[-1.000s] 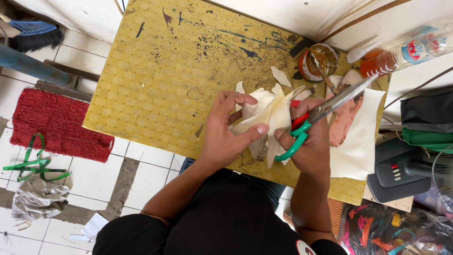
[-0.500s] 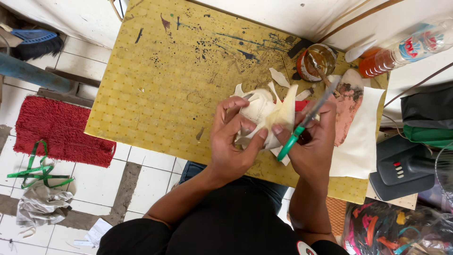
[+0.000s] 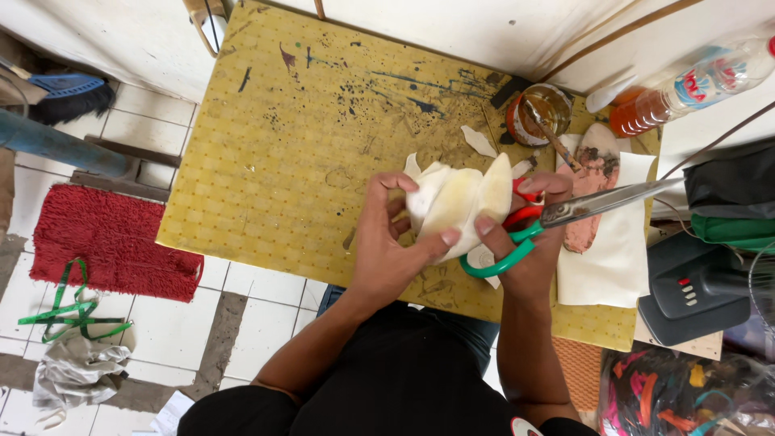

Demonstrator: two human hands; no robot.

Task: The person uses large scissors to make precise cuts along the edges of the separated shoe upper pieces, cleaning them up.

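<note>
My left hand (image 3: 390, 242) grips a bundle of cream-coloured petal-shaped pieces (image 3: 456, 202) from the left side, just above the yellow board (image 3: 274, 153). My right hand (image 3: 529, 250) steadies the bundle's right edge with its fingertips while also holding scissors (image 3: 557, 218) with red and green handles. The scissor blades point right, away from the pieces, and look closed. Loose cream offcuts (image 3: 478, 140) lie on the board behind the bundle.
A small open tin (image 3: 542, 113) with a stick in it stands at the back right. Beside it lie a white cloth (image 3: 613, 250) with a reddish-smeared piece (image 3: 593, 173), and a plastic bottle (image 3: 686, 85). A red mat (image 3: 97, 234) and green straps (image 3: 69, 311) are on the tiled floor.
The scissors swung from pointing up-right near the bundle to lying flatter, blades pointing right. Both hands shifted slightly, and the bundle of pieces has turned more upright between them.
</note>
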